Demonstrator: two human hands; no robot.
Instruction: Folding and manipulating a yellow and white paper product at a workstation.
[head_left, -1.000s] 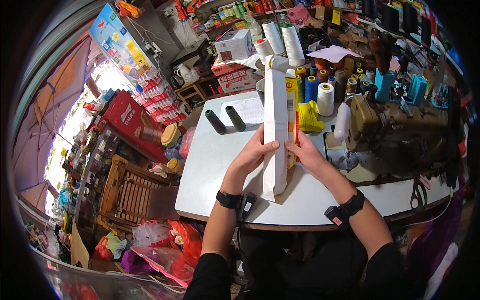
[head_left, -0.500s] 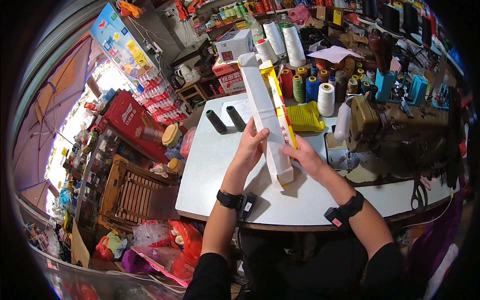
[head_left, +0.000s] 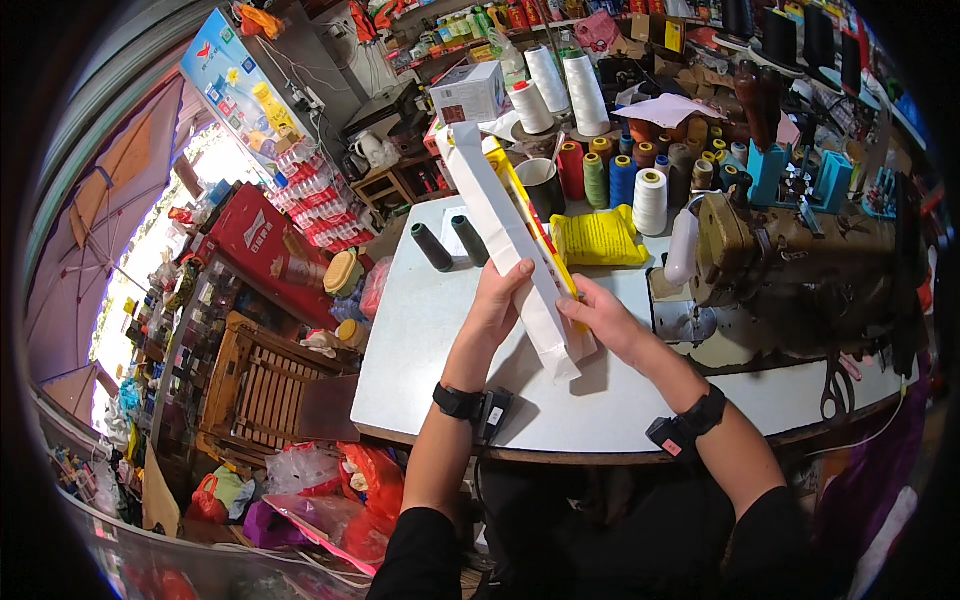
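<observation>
A long, narrow white and yellow carton (head_left: 505, 235) slants across the front of me, above the white tabletop (head_left: 400, 360). My left hand (head_left: 497, 300) grips its left side, thumb lying on the white face. On the other side my right hand (head_left: 608, 318) pinches the yellow edge, thumb on top. The fingers beneath the carton are mostly hidden. Just left of it stand two dark green thread spools (head_left: 432, 247). A crumpled yellow packet (head_left: 600, 238) lies to the right, beyond my right hand.
At the right stands a brown sewing machine (head_left: 755, 245), with black scissors (head_left: 838, 395) near the table edge. Several thread cones, including a white one (head_left: 651, 203), crowd the back beside a dark mug (head_left: 541, 185). A wooden chair (head_left: 275, 380) is left of the table.
The carton's far end has swung left and come down a little, uncovering the dark mug behind it. Both hands keep their hold.
</observation>
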